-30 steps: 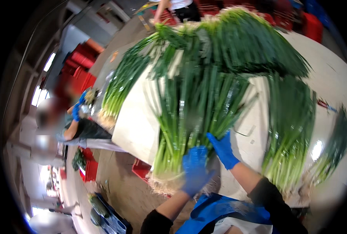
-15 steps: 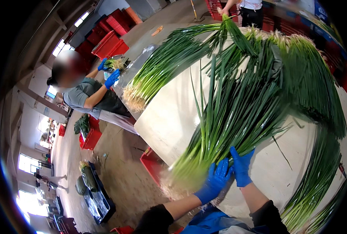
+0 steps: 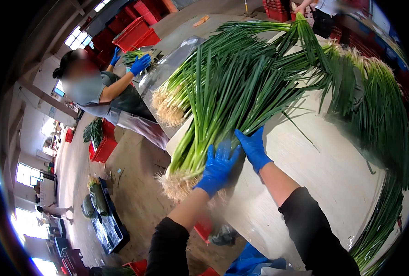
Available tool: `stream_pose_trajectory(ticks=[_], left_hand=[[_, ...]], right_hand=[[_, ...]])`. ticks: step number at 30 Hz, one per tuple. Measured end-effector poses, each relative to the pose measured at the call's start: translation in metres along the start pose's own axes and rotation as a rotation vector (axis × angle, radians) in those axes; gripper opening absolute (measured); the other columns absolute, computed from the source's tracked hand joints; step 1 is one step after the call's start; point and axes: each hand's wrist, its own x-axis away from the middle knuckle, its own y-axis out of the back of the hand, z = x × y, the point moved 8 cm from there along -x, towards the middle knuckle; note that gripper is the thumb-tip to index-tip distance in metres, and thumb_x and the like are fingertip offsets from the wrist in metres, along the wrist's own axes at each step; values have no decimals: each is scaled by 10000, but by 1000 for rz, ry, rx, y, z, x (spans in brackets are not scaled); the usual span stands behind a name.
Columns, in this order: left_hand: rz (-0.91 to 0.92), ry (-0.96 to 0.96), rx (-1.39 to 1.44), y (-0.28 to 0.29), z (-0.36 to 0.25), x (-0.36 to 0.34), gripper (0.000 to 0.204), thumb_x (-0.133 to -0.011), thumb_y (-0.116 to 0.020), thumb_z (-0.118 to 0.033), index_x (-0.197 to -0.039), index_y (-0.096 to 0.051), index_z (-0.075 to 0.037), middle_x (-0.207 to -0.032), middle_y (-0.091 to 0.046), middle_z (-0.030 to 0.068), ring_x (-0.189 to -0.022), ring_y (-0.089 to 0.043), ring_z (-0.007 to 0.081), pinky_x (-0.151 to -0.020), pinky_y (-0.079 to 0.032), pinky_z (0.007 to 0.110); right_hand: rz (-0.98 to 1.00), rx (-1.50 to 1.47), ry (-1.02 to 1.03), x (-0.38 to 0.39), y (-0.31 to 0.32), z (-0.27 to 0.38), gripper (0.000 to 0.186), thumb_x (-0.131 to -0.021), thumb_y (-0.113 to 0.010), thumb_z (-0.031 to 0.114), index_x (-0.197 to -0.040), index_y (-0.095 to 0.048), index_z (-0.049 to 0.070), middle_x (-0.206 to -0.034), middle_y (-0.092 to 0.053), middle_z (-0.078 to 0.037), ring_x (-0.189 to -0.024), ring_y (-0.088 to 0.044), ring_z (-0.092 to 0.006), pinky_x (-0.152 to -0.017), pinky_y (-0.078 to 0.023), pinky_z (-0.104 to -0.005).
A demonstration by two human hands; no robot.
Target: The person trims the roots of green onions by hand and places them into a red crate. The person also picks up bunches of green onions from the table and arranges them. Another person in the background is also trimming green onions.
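Observation:
A large bunch of scallions [image 3: 223, 106] lies slantwise on the pale tabletop [image 3: 301, 184]. Its white roots [image 3: 179, 184] face me and its dark green leaves fan away to the far right. My left hand [image 3: 218, 170], in a blue glove, presses flat on the near side of the stalks just above the roots, fingers stretched out. Beside it, my gloved right hand [image 3: 255, 149] rests against the bunch's right flank, thumb and fingers apart. Neither hand wraps round the stalks. Another scallion pile [image 3: 170, 101] lies directly behind the bunch.
More scallions [image 3: 379, 106] lie along the table's right side. At the left, a co-worker in blue gloves [image 3: 140, 64] handles a small bunch. Another person's hand [image 3: 301, 8] grips scallions at the far edge. Red crates [image 3: 135, 34] stand at the back; a dark pallet [image 3: 108, 221] is on the floor.
The bunch has moved left and away from me, up against the pile behind it. Both my hands have gone the same way with it, baring more tabletop on the right.

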Motion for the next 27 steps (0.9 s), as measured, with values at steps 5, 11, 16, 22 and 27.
stream_pose_trajectory(ticks=[5,11,16,22,27], left_hand=[[-155,41,21,0,28,19,854,-735,-676,-227,-1472,-244,-230,-1483,-243,213,-1374,-256,364,-1097,-113,589],[-885,641,151,41,119,157,691,-804,-679,-200,-1388,-371,5,-1432,-374,189,-1330,-330,340,-1119,-167,441],[-1091,1507,1646,-163,260,262,753,-894,-545,-478,-1444,-272,-43,-1480,-291,151,-1318,-358,297,-1094,-262,397],[-883,667,2474,-191,276,148,663,-859,-481,-620,-1212,-549,-63,-1128,-602,186,-988,-586,352,-882,-488,511],[-768,609,2508,-179,291,112,615,-901,-415,-554,-1208,-557,-40,-1154,-594,201,-997,-590,379,-879,-490,529]], right_hand=[[-6,-34,73,9,-14,4,838,-704,-796,115,-1363,-285,22,-1266,-498,-151,-1129,-515,-253,-968,-425,-354],[6,58,-5,2,7,11,927,-721,-793,153,-1418,-201,-1,-1351,-430,-176,-1213,-454,-271,-1038,-355,-346],[-1,65,2,8,-2,8,865,-719,-803,171,-1381,-274,-2,-1325,-451,-164,-1199,-463,-265,-1028,-362,-341],[-15,49,-7,11,-4,3,808,-716,-807,167,-1350,-331,6,-1287,-495,-139,-1165,-489,-245,-1007,-379,-326],[-85,56,14,10,-4,-4,844,-717,-806,159,-1380,-305,10,-1292,-491,-133,-1159,-489,-239,-1002,-378,-320]])
